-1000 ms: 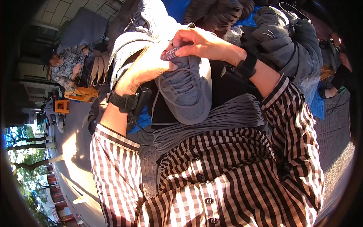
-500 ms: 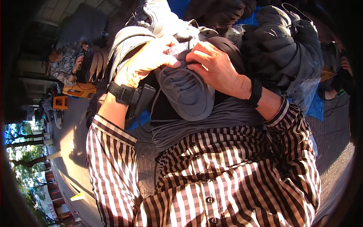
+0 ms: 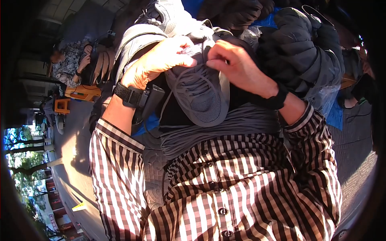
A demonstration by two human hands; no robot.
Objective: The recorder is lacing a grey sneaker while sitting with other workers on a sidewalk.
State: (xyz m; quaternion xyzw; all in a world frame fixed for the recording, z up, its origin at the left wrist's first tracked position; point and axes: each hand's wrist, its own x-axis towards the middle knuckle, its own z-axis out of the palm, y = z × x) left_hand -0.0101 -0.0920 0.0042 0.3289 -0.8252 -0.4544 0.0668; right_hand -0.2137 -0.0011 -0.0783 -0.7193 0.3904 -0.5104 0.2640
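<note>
A grey mesh sneaker [image 3: 205, 102] rests over my lap with its toe toward me. Grey shoelaces [image 3: 196, 82] cross its front. My left hand [image 3: 161, 60] is closed on the sneaker's upper part by the tongue, thumb pointing right. Just right of the opening, my right hand [image 3: 239, 66] has thumb and fingers pinched together; what lies between them is too small to make out. A thick bundle of loose grey laces [image 3: 189, 142] drapes across my lap below the toe.
More pale grey shoes [image 3: 138, 36] are heaped beyond my left hand. Dark bundled material [image 3: 299, 52] lies at the far right, beside clear plastic [image 3: 323, 98]. Another person [image 3: 70, 66] sits at the far left near orange stools [image 3: 82, 92].
My right hand has drawn slightly up and right, away from the sneaker's edge, its fingers curled tighter. My left hand stays at the tongue. The sneaker has shifted slightly.
</note>
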